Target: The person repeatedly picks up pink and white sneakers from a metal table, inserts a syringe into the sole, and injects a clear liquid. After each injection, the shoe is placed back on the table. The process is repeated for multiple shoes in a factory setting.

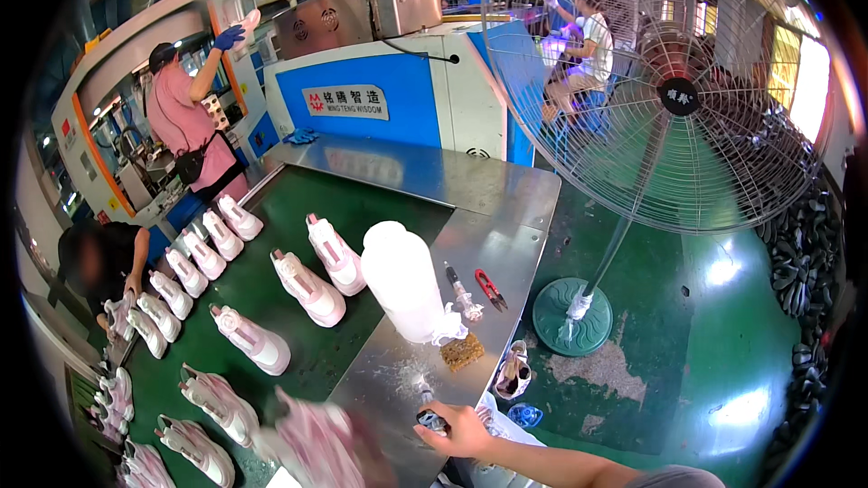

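My right hand (463, 434) comes in from the lower right, its fingers wrapped round a small hand tool (432, 420) with a dark handle and a whitish tip. That tip points at the bare metal tabletop (389, 389), where white residue is smeared. Left of it, a pink-and-white sneaker (321, 443) is smeared by motion at the lower edge. No part of my left hand can be made out. Beyond my right hand lie a brown porous block (462, 352), a white roll (399, 280), a similar whitish-tipped tool (464, 294) and red thread snips (491, 290).
Several pink-and-white sneakers (250, 341) stand in rows on the green belt (353, 343). A person in black handles shoes at the far left; another in pink stands at a machine. A large stand fan (571, 316) is to the right, dark soles (796, 280) heaped beyond it.
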Available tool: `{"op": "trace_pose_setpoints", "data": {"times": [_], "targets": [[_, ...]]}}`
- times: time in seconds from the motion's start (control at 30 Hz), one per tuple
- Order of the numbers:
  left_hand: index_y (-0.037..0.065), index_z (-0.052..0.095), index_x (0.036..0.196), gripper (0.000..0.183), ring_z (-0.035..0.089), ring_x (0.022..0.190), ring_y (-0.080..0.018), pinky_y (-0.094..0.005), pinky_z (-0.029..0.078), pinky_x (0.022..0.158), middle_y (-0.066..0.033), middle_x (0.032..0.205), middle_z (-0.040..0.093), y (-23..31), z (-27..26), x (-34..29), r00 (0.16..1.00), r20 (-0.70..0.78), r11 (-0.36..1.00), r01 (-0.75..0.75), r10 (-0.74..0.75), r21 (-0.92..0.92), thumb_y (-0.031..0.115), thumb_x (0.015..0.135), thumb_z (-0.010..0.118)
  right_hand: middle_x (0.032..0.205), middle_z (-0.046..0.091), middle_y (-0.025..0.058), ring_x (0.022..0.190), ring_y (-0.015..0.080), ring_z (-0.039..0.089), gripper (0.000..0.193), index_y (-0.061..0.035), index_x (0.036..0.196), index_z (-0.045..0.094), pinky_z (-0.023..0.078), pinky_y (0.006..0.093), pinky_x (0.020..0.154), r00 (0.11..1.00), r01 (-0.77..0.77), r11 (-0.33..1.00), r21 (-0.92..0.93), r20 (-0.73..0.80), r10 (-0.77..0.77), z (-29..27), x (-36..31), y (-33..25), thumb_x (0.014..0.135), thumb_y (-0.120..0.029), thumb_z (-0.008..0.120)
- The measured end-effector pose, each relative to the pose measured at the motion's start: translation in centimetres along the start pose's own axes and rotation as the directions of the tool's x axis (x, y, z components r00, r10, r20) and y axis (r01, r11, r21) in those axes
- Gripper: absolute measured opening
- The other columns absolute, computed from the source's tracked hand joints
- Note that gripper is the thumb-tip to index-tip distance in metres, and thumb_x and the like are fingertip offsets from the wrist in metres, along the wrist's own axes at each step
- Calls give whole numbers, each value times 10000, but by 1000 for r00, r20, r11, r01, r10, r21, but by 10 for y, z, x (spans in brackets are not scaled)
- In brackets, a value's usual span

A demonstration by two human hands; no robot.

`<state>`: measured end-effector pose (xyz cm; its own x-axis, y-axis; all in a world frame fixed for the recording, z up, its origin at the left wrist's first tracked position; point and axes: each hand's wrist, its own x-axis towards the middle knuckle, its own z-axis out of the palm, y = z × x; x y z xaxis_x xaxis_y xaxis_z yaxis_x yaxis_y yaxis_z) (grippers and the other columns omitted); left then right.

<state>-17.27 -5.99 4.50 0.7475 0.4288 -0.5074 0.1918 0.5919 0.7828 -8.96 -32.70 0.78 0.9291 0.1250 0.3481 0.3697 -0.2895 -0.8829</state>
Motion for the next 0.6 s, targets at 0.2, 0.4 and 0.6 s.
{"op": "trace_pose_setpoints", "data": {"times": [0.2, 0.4, 0.6], "targets": [[-12, 520, 1120, 502, 550, 907, -251, -324, 437, 793, -149, 1012, 581, -5, -91, -144, 984, -56, 603, -58, 169, 796, 284, 753, 694, 601, 592, 127, 498, 230, 597, 326, -41, 912, 598, 465, 304, 484, 987, -129, 990, -54, 95, 134, -15, 2, -9, 756, -319, 669], [-62, 504, 1139, 598, 549, 929, -306, -393, 428, 835, -191, 1016, 582, 34, -86, -154, 778, 230, -119, -198, 585, 973, 258, 694, 743, 524, 540, 145, 474, 262, 576, 372, -43, 959, 584, 451, 336, 483, 982, -138, 985, -106, 117, 150, -20, -3, -15, 764, -351, 657], [73, 643, 973, 575, 557, 885, -252, -387, 379, 899, -50, 964, 656, 60, 49, -57, 490, 729, -35, -819, 478, 573, 487, 580, 720, 552, 499, 91, 424, 184, 446, 638, 1, 865, 475, 355, 291, 401, 951, -310, 762, 568, 192, 244, -49, -13, -86, 828, -624, 354]]}}
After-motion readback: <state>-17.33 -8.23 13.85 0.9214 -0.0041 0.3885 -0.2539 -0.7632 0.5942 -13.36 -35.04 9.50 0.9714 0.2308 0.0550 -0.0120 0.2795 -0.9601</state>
